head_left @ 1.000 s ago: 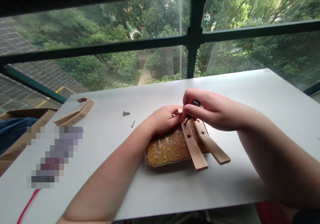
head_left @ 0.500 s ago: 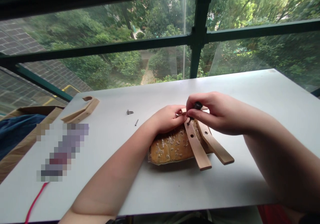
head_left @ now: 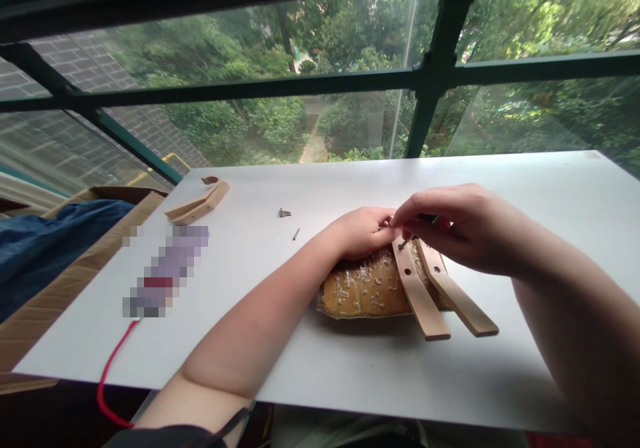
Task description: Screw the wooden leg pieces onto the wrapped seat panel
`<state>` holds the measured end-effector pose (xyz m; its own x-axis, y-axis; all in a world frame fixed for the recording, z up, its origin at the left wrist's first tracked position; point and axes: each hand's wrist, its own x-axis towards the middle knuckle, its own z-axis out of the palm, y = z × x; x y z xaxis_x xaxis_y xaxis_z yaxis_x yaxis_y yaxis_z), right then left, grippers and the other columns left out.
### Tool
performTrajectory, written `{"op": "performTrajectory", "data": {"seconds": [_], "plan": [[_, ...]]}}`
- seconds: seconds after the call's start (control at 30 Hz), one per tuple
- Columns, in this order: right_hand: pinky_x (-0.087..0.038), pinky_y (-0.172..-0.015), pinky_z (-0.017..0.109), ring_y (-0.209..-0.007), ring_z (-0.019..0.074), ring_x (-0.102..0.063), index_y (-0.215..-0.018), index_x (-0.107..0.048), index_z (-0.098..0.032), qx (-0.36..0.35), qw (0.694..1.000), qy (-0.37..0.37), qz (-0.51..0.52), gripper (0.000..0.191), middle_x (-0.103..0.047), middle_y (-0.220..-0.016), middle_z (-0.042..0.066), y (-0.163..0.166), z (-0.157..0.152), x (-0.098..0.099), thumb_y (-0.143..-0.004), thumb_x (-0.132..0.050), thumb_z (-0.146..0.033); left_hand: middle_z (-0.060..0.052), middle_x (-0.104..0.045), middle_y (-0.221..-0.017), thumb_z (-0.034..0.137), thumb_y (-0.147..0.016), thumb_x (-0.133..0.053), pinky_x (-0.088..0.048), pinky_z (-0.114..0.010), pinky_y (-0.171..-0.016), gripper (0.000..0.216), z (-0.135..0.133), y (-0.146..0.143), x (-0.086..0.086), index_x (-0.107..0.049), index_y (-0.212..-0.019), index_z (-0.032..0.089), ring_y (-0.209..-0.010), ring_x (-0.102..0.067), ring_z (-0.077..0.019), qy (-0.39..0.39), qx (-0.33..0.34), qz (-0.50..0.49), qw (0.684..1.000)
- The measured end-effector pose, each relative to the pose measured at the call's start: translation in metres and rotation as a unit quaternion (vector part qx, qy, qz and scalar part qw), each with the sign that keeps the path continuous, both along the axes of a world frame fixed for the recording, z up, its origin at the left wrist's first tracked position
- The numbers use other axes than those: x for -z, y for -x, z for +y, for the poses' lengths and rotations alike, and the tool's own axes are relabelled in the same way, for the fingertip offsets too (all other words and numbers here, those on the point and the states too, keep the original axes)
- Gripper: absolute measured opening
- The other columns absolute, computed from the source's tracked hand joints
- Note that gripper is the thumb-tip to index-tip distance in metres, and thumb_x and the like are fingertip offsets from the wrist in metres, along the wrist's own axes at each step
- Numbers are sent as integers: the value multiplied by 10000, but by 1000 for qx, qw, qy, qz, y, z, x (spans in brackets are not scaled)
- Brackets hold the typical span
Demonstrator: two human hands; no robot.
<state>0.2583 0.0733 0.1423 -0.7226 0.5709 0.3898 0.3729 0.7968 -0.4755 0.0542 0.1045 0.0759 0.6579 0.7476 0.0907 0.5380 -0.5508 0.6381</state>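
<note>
My right hand (head_left: 460,228) is closed round a screwdriver (head_left: 427,219), whose dark handle is mostly covered by my fingers. Its shaft slants down to a screw (head_left: 401,245) near the far end of a flat wooden leg (head_left: 425,301). My left hand (head_left: 367,231) is pinched on the far end of the wooden piece, with the fingertips partly hidden. A second wooden leg (head_left: 465,305) lies alongside. Both legs rest across a brown block wrapped in clear plastic (head_left: 365,291), and their near ends jut past it.
Left of my hands lie a loose screw (head_left: 296,234) and a small pile of screws (head_left: 285,213). Another wooden assembly (head_left: 200,203) sits at the back left, near a blurred item with a red cord (head_left: 107,368). A cardboard box (head_left: 90,288) stands beside the white table (head_left: 240,248).
The view has swung left, so everything sits further right. My right hand has rolled over, and the screwdriver handle is now lower and more hidden in it. My left hand keeps its hold.
</note>
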Motion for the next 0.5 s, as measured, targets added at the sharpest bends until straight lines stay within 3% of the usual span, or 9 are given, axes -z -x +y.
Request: {"op": "performTrajectory", "data": {"seconds": [0.23, 0.37, 0.5], "plan": [[-463, -640, 266, -751, 149, -568, -1020, -575, -206, -31, 995, 76, -62, 279, -649, -896, 22, -5, -10, -10, -788, -549, -54, -10, -741, -1016, 345, -909, -514, -494, -301, -827, 263, 1, 1, 4, -692, -1052, 215, -929, -667, -204, -9, 2, -3, 1000], [-483, -633, 279, -778, 166, -600, -1077, -578, -233, -3, 995, 68, -76, 285, -668, -940, 30, -13, -12, -12, -841, -519, -86, -9, -739, -1015, 411, -941, -471, -493, -290, -827, 307, 0, 1, 3, -692, -1028, 216, -911, -665, -195, 8, -8, -13, 1000], [-498, -624, 300, -774, 169, -619, -1080, -601, -247, 8, 998, 36, -58, 262, -678, -929, 21, -23, -10, -16, -851, -565, -125, -21, -721, -1128, 344, -949, -437, -485, -293, -888, 302, 0, 0, -1, -684, -1057, 210, -1005, -650, -206, 12, 6, -16, 1000]]}}
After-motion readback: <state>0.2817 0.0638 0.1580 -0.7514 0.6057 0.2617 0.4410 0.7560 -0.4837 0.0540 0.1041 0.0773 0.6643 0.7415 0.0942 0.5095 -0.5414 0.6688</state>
